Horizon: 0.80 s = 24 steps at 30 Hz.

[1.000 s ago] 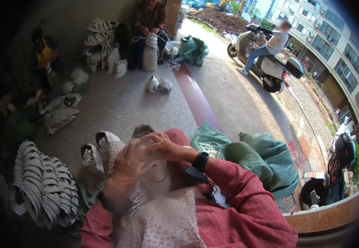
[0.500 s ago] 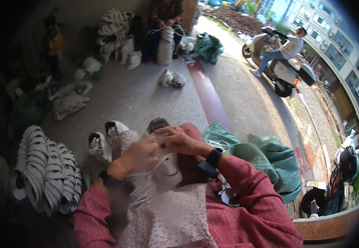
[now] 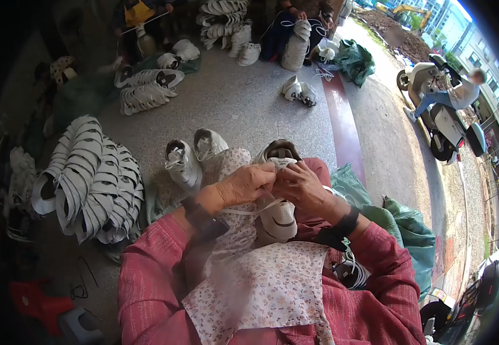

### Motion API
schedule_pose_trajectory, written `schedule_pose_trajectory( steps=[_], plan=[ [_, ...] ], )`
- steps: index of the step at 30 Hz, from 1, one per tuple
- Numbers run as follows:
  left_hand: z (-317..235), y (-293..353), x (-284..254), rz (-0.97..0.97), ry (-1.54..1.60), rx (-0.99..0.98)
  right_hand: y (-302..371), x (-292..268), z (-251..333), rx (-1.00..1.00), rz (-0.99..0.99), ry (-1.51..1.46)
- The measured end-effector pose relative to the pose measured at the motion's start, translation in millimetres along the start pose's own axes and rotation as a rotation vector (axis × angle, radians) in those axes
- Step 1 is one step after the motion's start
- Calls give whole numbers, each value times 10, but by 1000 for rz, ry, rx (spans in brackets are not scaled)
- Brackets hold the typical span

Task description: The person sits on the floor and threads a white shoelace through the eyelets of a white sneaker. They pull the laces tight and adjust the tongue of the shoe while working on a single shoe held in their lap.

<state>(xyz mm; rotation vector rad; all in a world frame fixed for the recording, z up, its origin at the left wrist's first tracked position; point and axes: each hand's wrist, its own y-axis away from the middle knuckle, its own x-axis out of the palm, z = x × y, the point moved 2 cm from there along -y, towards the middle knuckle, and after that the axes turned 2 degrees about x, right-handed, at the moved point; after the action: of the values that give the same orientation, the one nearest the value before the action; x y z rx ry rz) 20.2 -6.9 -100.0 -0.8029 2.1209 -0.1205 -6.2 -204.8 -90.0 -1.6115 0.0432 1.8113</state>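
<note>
White sneaker [image 3: 278,223] on lap [image 3: 311,218], toe toward body. Left hand [image 3: 242,185] and right hand [image 3: 305,187] close together over its lacing, pinched narrow, apparently on white shoelace [image 3: 249,213]. Lacing seems in hand; next pull calls for even tension.

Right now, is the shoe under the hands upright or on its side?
Upright: the white shoe shows its dark opening and toe cap from above, toe toward the apron.

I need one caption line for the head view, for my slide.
Left hand and right hand work close together over a white shoe and its lace, stacked shoe uppers at the left.
</note>
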Motion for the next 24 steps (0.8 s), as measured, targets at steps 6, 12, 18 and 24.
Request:
schedule_pose_trajectory(
  steps=[6,12,18,24],
  plan=[
    [70,82,-19,-13,40,-72,-170,-70,-59,-143,106,350],
    [-157,-57,27,-16,109,-179,427,-1233,-1414,1029,-216,278],
    [-227,-66,185,-16,-142,-268,305,-861,-942,824,-402,-1727],
    [-137,-108,87,95,245,-343,345,-1018,-1206,511,-587,-2014]
  ],
)
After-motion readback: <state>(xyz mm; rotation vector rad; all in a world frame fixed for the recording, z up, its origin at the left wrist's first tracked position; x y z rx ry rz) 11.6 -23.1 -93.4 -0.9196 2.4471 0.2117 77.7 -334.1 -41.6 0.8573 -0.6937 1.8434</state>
